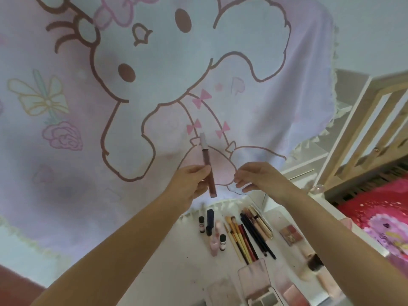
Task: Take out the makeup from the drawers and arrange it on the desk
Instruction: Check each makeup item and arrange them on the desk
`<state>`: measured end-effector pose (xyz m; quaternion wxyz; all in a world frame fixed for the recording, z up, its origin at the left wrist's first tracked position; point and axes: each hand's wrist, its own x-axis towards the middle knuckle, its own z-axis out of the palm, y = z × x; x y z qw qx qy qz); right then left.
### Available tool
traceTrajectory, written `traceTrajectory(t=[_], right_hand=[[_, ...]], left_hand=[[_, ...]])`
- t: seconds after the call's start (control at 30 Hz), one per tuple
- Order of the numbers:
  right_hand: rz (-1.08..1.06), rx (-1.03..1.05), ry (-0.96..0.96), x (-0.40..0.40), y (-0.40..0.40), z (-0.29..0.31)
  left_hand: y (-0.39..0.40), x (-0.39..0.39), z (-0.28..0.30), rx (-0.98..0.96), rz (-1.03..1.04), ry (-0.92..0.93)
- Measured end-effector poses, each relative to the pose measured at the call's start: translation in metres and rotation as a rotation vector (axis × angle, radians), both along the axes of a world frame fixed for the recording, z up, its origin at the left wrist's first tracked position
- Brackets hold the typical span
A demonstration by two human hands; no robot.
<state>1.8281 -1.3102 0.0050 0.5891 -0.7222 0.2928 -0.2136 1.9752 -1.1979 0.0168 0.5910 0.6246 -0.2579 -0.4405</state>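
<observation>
My left hand (191, 183) grips a slim brown lip gloss tube (207, 166) with a silver cap, held upright above the desk. Just to its right, my right hand (256, 176) hovers with fingers apart and holds nothing. Below them on the white desk (176, 261) lie small dark-capped bottles (201, 224), a pink bottle (213, 244), a row of brushes and pencils (249, 235), a small blush compact (290, 232), an open palette (258, 283) and a brush with a dark head (314, 263).
A pink cartoon-print cloth (154, 85) hangs behind the desk and fills most of the view. At the right are a wooden bed frame (364, 129) and a red patterned blanket (379, 217). A clear round knob (318, 188) sits near the desk's far right corner.
</observation>
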Motion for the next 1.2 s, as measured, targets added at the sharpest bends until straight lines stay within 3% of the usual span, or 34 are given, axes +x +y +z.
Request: traceTrajectory(t=[0.27, 0.53, 0.63, 0.73, 0.8, 0.87, 0.93, 1.03, 1.2], right_hand=[[-0.019, 0.005, 0.134, -0.026, -0.007, -0.036], [0.14, -0.235, 0.367, -0.032, -0.023, -0.044], [0.074, -0.277, 0.455, -0.03, -0.032, -0.071], [-0.062, -0.271, 0.66, -0.024, -0.037, -0.117], [-0.061, -0.277, 0.835, -0.025, -0.035, -0.15], [-0.018, -0.316, 0.983, -0.03, -0.03, -0.178], [0.013, -0.319, 1.1, -0.035, -0.023, -0.197], [0.043, -0.288, 1.164, -0.035, -0.017, -0.213], [0.051, -0.326, 1.185, -0.027, -0.015, -0.217]], left_hand=[[-0.034, -0.023, -0.043, -0.03, -0.043, 0.216], [-0.053, -0.028, -0.068, 0.066, -0.067, 0.209], [-0.052, -0.025, -0.088, 0.148, -0.038, 0.175], [-0.042, -0.014, -0.118, 0.284, 0.135, 0.008], [-0.029, -0.002, -0.141, 0.331, 0.203, -0.238], [-0.009, 0.011, -0.165, 0.395, 0.177, -0.519], [0.01, 0.023, -0.189, 0.474, 0.09, -0.686], [0.031, 0.035, -0.22, 0.648, -0.121, -0.824], [0.048, 0.046, -0.24, 0.768, -0.196, -0.87]])
